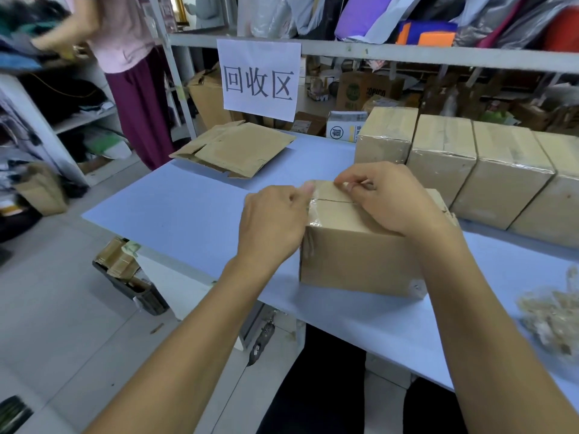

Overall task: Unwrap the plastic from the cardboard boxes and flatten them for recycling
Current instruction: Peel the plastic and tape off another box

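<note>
Right now it's the unwrap step: left hand [271, 223] curled round the wrapped box [360, 245] corner btwn both hands, right hand [388, 195] pinching the plastic [326, 195] on top w/ fingertips; next prob needs a steady peel.

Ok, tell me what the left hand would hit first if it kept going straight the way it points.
The left hand already grips the near box at its left end. Past that corner, the line runs up the table toward the row of wrapped boxes, probably the leftmost; depth is unclear.
</note>
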